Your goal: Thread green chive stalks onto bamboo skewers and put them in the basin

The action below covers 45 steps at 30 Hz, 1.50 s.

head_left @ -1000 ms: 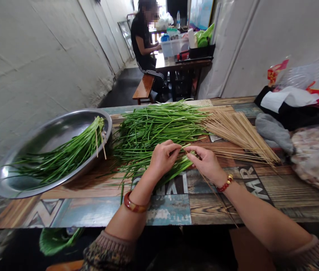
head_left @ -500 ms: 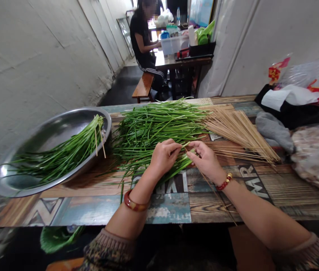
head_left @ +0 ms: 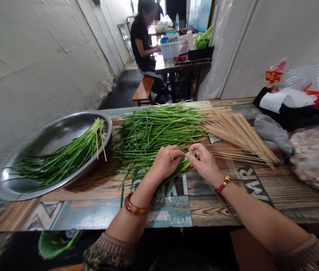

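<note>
A pile of green garlic chives lies across the middle of the table, pale ends to the right. At its near edge my left hand is closed on the pale ends of a few chives. Close beside it, my right hand pinches at the same ends with thumb and forefinger. A thin bamboo skewer runs from under my right hand toward the table's front edge; its tip is hidden by my fingers. More bamboo skewers lie fanned out to the right of the pile.
A steel basin at the left holds chives threaded on skewers. A plastic bag of pale pieces, a grey cloth and packaging crowd the right side. A person sits on a bench at the far table.
My hands have shifted slightly down, and my fingers have drawn closer around the chive ends. The skewer below my right hand shows less than before.
</note>
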### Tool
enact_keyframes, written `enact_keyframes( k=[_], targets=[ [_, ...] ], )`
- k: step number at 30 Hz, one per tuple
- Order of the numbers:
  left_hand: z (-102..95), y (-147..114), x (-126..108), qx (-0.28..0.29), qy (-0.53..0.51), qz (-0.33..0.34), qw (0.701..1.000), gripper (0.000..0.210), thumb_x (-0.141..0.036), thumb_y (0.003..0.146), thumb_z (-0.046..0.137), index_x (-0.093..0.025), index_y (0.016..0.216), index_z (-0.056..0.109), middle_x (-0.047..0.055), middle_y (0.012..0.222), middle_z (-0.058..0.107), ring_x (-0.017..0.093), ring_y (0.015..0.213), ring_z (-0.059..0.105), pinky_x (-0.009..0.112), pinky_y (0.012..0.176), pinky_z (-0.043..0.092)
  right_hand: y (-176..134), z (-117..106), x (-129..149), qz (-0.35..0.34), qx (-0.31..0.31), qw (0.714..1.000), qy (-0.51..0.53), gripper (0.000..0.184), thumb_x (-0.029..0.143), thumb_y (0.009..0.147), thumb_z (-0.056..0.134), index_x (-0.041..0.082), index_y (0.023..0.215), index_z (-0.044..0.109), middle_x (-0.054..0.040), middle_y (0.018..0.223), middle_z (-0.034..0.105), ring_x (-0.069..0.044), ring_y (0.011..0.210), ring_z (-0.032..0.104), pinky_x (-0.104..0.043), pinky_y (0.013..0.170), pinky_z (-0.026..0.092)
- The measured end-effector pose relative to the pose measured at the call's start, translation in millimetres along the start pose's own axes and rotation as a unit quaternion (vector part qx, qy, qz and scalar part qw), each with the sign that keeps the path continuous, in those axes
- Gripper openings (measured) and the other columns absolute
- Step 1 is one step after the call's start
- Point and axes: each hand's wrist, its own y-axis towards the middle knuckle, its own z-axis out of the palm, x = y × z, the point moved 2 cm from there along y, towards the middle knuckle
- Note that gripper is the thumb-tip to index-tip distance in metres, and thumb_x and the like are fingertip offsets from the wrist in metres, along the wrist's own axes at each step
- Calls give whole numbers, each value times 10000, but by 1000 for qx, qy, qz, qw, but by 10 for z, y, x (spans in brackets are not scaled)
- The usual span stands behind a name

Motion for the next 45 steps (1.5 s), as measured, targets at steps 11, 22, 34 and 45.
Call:
enact_keyframes(
  k=[11,22,34,45],
  targets=[
    [-35,-28,-5,12,-114,-67,991,199,-267,885,519,-163,877,689,45,879,709,159,813,635,256,758,464,21,-37,71,52,36,992,105,376,516,925,421,208,1107,538,10,727,581,-123,559,587,-238,503,490],
    [-4,-64,-58,14,-36,-71,997,164,-249,891,482,-194,843,629,6,759,670,137,686,597,226,633,412,8,7,64,23,71,997,-2,346,513,897,476,192,968,583,47,557,535,-104,421,507,-213,420,391],
    [-160,-45,186,-111,1,-85,990,195,-224,905,494,-171,899,681,56,869,694,160,806,622,265,725,454,-100,11,165,-69,128,979,-141,216,370,943,425,223,839,545,8,711,599,-116,522,601,-240,528,444],
    [-48,-32,136,13,184,-62,981,143,-241,848,588,-202,876,723,62,906,639,200,857,557,326,766,432,-93,13,185,-179,70,954,-232,163,257,913,463,197,810,574,-10,714,642,-136,633,586,-244,622,416]
  ],
)
